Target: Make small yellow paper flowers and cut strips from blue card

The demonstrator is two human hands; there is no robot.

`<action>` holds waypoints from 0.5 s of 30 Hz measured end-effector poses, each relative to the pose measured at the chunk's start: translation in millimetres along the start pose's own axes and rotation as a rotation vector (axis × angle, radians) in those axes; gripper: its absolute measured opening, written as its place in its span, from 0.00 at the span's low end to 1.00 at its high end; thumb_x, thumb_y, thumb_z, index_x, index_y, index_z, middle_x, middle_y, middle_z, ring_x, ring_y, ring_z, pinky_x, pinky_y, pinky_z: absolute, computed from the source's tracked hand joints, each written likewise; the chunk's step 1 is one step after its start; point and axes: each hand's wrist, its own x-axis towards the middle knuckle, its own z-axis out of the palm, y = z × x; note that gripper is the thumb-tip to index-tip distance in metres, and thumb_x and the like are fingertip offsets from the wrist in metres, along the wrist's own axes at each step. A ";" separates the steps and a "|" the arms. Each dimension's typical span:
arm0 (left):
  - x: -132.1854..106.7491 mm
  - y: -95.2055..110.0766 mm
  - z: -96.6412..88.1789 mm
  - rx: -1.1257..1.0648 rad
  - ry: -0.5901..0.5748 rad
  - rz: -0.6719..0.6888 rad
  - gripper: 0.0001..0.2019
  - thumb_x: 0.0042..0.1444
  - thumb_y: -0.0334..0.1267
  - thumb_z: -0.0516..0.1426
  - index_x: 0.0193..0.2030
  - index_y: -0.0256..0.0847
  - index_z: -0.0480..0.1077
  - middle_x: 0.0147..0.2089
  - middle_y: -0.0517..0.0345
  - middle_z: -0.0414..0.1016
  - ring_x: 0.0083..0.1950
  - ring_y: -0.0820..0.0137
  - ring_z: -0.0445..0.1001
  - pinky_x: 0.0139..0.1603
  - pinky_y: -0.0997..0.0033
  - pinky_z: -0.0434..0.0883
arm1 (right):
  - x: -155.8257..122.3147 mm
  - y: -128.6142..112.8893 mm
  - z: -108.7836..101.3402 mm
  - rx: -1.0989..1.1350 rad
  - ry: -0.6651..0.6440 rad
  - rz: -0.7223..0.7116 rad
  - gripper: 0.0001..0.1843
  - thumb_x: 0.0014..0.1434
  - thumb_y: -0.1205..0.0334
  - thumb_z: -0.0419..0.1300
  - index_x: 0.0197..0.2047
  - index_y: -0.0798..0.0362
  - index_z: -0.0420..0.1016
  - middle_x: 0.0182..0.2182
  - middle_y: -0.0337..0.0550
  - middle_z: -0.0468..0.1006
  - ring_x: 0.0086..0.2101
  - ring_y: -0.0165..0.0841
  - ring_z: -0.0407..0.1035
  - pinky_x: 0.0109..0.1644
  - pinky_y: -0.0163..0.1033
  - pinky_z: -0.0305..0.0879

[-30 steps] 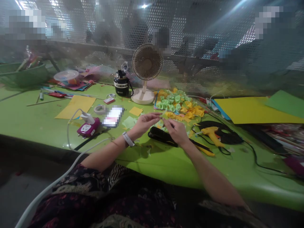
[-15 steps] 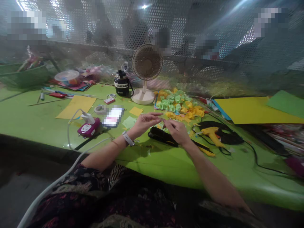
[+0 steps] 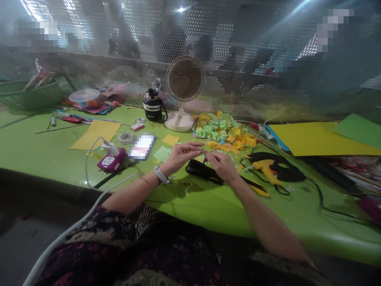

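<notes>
My left hand (image 3: pixel 185 155) and my right hand (image 3: pixel 220 163) meet at their fingertips above the green table (image 3: pixel 166 194). Both are closed in a pinch; whatever lies between the fingertips is too small to make out. Beneath my right hand is a black stapler (image 3: pixel 198 170), with a yellow-handled tool (image 3: pixel 258 189) sticking out to its right. Just behind the hands lies a heap of folded green and yellow paper pieces (image 3: pixel 218 129). A pale green paper piece (image 3: pixel 162 154) is left of my left hand, near a small yellow paper square (image 3: pixel 170 139).
A white fan (image 3: pixel 180 122) and a dark bottle (image 3: pixel 152 108) stand at the back. A phone (image 3: pixel 142 147), a tape roll (image 3: pixel 126 138) and a purple power socket (image 3: pixel 110 162) with a cable lie left. A yellow glue gun (image 3: pixel 264 169) and large yellow sheet (image 3: pixel 315 137) lie right.
Almost nothing differs. Both hands stay together at the same place, with only a slight shift of the right fingers.
</notes>
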 end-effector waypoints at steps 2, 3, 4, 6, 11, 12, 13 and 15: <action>-0.2 -0.4 0.2 0.000 0.006 0.009 0.08 0.51 0.44 0.70 0.34 0.44 0.83 0.49 0.49 0.82 0.53 0.63 0.79 0.60 0.53 0.72 | -0.2 0.1 0.3 0.002 -0.005 -0.003 0.26 0.64 0.42 0.53 0.24 0.52 0.72 0.21 0.40 0.72 0.25 0.32 0.64 0.32 0.38 0.59; -0.4 -0.5 0.3 0.003 0.007 0.014 0.08 0.51 0.44 0.70 0.34 0.44 0.83 0.49 0.49 0.83 0.52 0.63 0.79 0.60 0.53 0.72 | -0.3 0.2 0.4 0.005 -0.005 -0.004 0.27 0.64 0.41 0.53 0.24 0.52 0.72 0.21 0.41 0.72 0.26 0.32 0.65 0.32 0.38 0.59; -0.6 -0.3 0.5 0.008 0.008 0.018 0.08 0.51 0.44 0.70 0.34 0.44 0.83 0.49 0.49 0.83 0.52 0.63 0.79 0.60 0.53 0.72 | -0.3 0.3 0.6 0.010 -0.005 -0.004 0.27 0.64 0.41 0.53 0.23 0.52 0.72 0.21 0.41 0.72 0.26 0.32 0.65 0.32 0.38 0.59; -1.0 0.4 0.8 0.015 0.007 0.021 0.08 0.52 0.45 0.69 0.34 0.44 0.83 0.48 0.49 0.83 0.52 0.63 0.79 0.60 0.53 0.72 | -0.4 0.5 0.7 0.015 -0.006 -0.007 0.27 0.64 0.42 0.52 0.23 0.52 0.72 0.22 0.41 0.73 0.26 0.33 0.65 0.32 0.38 0.59; -2.1 1.5 1.6 0.005 0.011 0.021 0.08 0.52 0.44 0.69 0.33 0.44 0.83 0.48 0.49 0.83 0.51 0.63 0.79 0.59 0.54 0.72 | 0.0 0.6 0.4 0.031 -0.033 -0.018 0.27 0.65 0.42 0.52 0.25 0.52 0.75 0.21 0.41 0.73 0.25 0.33 0.65 0.33 0.38 0.61; -2.3 1.3 1.6 0.004 0.013 0.023 0.07 0.52 0.44 0.69 0.33 0.44 0.83 0.48 0.50 0.83 0.51 0.63 0.79 0.59 0.54 0.72 | 0.1 0.7 0.3 0.033 -0.039 -0.017 0.27 0.65 0.41 0.52 0.26 0.52 0.76 0.21 0.41 0.72 0.25 0.33 0.65 0.33 0.38 0.61; -2.5 1.0 1.6 0.003 0.014 0.023 0.07 0.52 0.44 0.69 0.33 0.44 0.83 0.48 0.50 0.83 0.51 0.63 0.79 0.59 0.54 0.72 | 0.1 0.7 0.3 0.033 -0.045 -0.014 0.27 0.65 0.41 0.52 0.26 0.52 0.76 0.21 0.40 0.72 0.25 0.33 0.65 0.32 0.38 0.61; -2.6 0.1 1.5 -0.002 0.012 0.018 0.08 0.52 0.44 0.69 0.33 0.43 0.83 0.48 0.49 0.83 0.52 0.63 0.79 0.59 0.54 0.72 | 0.2 0.8 0.3 0.035 -0.056 -0.010 0.27 0.65 0.41 0.52 0.26 0.52 0.76 0.21 0.40 0.71 0.25 0.32 0.65 0.32 0.38 0.61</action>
